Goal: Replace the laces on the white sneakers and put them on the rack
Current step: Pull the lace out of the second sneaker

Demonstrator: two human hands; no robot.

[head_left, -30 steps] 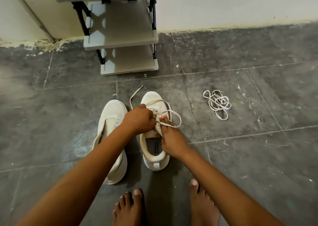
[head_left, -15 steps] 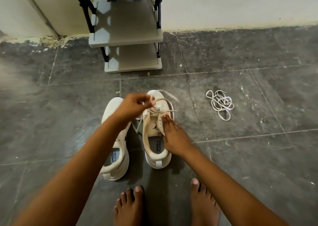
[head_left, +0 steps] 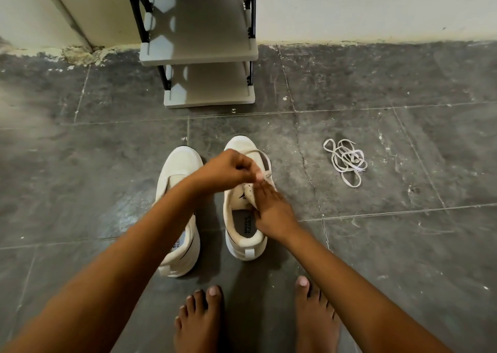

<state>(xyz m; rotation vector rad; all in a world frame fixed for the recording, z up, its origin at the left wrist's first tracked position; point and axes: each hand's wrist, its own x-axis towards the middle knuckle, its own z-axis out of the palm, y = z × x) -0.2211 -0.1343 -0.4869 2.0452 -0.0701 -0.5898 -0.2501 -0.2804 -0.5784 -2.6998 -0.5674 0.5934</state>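
I'm mid-lacing. My left hand (head_left: 226, 169) pinches the lace (head_left: 265, 161) above the right sneaker (head_left: 246, 199). My right hand (head_left: 271, 210) rests on that sneaker's tongue with fingers fairly straight, steadying it; whether it grips anything I cannot tell. The left sneaker (head_left: 178, 207) just beside it looks unlaced, as far as my arm lets me see, and a loose lace (head_left: 347, 164) lies to the right sneaker's right. Nothing is on the rack (head_left: 204, 57) beyond the toes. Both sneakers run lengthwise, toes toward the rack, heels toward my feet (head_left: 252, 320).
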